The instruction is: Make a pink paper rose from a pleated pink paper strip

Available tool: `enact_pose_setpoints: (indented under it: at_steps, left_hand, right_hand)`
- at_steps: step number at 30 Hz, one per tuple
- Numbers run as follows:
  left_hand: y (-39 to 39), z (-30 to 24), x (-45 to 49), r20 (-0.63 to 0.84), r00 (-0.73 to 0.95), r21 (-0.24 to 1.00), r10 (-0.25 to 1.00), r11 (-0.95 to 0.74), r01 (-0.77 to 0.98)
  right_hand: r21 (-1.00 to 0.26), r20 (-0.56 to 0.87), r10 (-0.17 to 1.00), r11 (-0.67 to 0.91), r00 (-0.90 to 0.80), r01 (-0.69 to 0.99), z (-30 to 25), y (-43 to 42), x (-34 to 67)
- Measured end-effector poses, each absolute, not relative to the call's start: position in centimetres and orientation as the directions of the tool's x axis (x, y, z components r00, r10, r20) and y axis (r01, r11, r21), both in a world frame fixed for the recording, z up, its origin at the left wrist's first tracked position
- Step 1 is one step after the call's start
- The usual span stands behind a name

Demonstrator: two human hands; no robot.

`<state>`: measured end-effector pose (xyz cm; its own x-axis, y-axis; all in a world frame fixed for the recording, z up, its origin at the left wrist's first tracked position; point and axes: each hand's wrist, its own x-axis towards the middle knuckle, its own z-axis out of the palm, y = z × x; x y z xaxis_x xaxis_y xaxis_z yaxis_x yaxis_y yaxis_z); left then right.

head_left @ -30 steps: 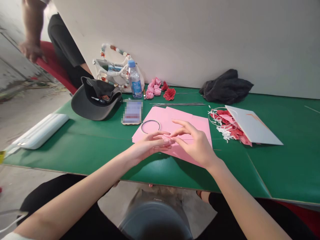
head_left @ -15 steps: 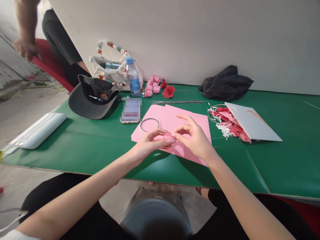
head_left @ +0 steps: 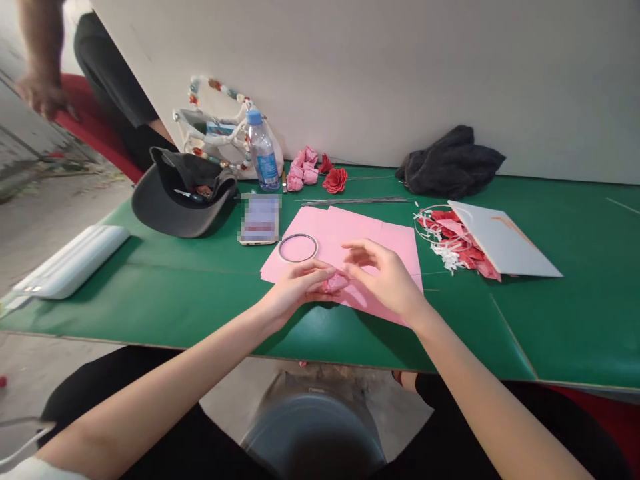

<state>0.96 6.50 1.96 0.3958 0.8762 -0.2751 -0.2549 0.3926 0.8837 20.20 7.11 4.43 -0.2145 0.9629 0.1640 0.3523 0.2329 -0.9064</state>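
Observation:
A small folded piece of pink paper sits between the fingers of my left hand, just above pink sheets. My right hand is at the paper's right edge, its thumb and fingertips closed on it while the other fingers curl. Much of the piece is hidden by my fingers. A roll of tape lies on the sheets just beyond my left hand.
On the green table are a phone, a cap, a water bottle, paper flowers, thin wires, a black cloth and paper scraps under a white board. A bin stands below.
My left thumb has moved up over the pink paper, which has turned in my fingers. My right index finger, raised before, is now bent down toward the others. The view has shifted slightly.

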Motion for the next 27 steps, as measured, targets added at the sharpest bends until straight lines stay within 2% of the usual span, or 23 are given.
enact_pose_setpoints:
  at_steps: [3, 10, 27]
  left_hand:
    - [6.6, 1.8, 0.9, -0.288, 0.363, 0.864, 0.886, 0.404, -0.3]
    - [6.5, 2.0, 0.8, -0.29, 0.341, 0.852, 0.894, 0.404, -0.335]
    - [6.2, 1.5, 1.2, -0.279, 0.361, 0.838, 0.89, 0.409, -0.361]
  right_hand:
    - [-0.897, 0.274, 0.952, 0.304, -0.139, 0.32, 4.3, 7.1, 20.2]
    - [-0.928, 0.115, 0.968, 0.185, -0.224, 0.323, 3.6, 7.2, 20.2]
    - [-0.915, 0.117, 0.972, 0.184, -0.202, 0.359, 3.5, 7.2, 20.0]
